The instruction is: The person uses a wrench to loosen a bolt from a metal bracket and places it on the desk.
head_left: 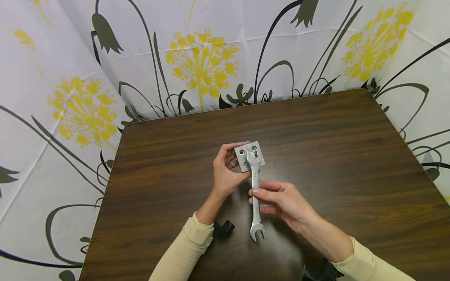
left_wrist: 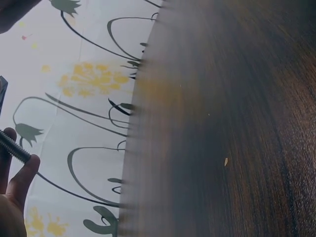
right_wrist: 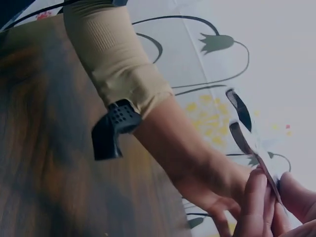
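My left hand (head_left: 226,177) grips a square grey metal plate (head_left: 247,147) with round holes, its fingers along the left edge and its thumb below. In the left wrist view a threaded bolt (left_wrist: 16,149) reaches to a fingertip; the rest is cut off by the frame. My right hand (head_left: 291,205) pinches the shaft of a silver open-end wrench (head_left: 255,179) between thumb and fingers. The wrench's upper end overlaps the plate's face around the bolt head, while its lower forked end points toward me. The right wrist view shows that forked end (right_wrist: 242,138) above the fingers.
A dark wood-grain table (head_left: 168,164) lies beneath both hands. Behind and beside it hangs a white curtain (head_left: 225,23) with yellow and grey flowers. A black wrist mount (head_left: 223,229) sticks out at the left cuff; another (head_left: 321,271) shows below the right sleeve.
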A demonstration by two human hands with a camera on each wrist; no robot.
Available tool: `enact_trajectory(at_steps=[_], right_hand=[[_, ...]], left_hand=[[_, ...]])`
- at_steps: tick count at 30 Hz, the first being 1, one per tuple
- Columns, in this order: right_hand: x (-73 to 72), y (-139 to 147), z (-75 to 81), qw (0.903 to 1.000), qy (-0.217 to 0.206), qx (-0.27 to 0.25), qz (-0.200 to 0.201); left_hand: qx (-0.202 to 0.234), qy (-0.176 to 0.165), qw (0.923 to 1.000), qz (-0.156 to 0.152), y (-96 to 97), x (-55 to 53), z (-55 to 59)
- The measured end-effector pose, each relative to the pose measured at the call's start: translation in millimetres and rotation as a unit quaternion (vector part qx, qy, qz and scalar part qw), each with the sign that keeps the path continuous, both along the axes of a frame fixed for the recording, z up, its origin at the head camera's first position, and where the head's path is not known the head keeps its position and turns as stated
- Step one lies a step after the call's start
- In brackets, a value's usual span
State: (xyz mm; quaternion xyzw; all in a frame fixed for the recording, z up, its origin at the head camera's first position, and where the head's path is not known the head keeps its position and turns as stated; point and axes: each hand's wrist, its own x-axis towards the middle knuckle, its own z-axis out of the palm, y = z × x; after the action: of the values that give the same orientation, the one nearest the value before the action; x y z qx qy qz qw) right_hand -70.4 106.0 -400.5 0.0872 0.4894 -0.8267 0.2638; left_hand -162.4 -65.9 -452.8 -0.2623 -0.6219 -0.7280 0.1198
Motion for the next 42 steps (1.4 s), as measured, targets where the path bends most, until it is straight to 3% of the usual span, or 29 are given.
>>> enact_trajectory(at_steps=[10, 14, 19, 25, 31, 34, 37, 40, 42], right_hand=[[-0.5, -21, -5.8, 0.999, -0.009, -0.037, -0.023], [-2.2, -25, -5.6, 0.9993, -0.008, -0.023, -0.028], [-4.1, -21, -6.5, 0.999, 0.009, 0.035, -0.026], [-6.4, -13, -7.7, 0.996, 0.019, 0.084, -0.021], [-6.8, -4, -9.8, 0.9894, 0.061, 0.131, -0.003], [-7.5, 8, -9.3, 0.977, 0.101, 0.187, 0.014], [-10.2, 21, -6.9, 0.9532, 0.16, 0.254, 0.035], [-14.3, 32, -2.7, 0.9131, 0.228, 0.334, 0.05], [-17.0, 37, 0.7, 0.8762, 0.266, 0.399, 0.051]], left_hand=[[-0.006, -0.008, 0.9999, 0.012, 4.7, 8.8, 20.6], [-0.008, -0.008, 0.9999, 0.012, 4.6, 5.7, 13.5], [-0.005, -0.006, 0.9999, 0.007, 3.4, 0.5, 2.3], [-0.009, 0.0, 1.0, 0.002, 3.0, -0.2, 2.0], [-0.016, 0.002, 0.9999, 0.003, 2.1, 2.0, 4.4], [-0.019, 0.003, 0.9998, 0.001, 1.4, 5.8, 11.8], [-0.022, 0.002, 0.9997, -0.004, 1.0, 10.0, 18.6], [-0.027, -0.002, 0.9996, -0.006, 0.4, 8.5, 12.8], [-0.029, -0.008, 0.9995, -0.009, -0.2, 6.1, 6.6]])
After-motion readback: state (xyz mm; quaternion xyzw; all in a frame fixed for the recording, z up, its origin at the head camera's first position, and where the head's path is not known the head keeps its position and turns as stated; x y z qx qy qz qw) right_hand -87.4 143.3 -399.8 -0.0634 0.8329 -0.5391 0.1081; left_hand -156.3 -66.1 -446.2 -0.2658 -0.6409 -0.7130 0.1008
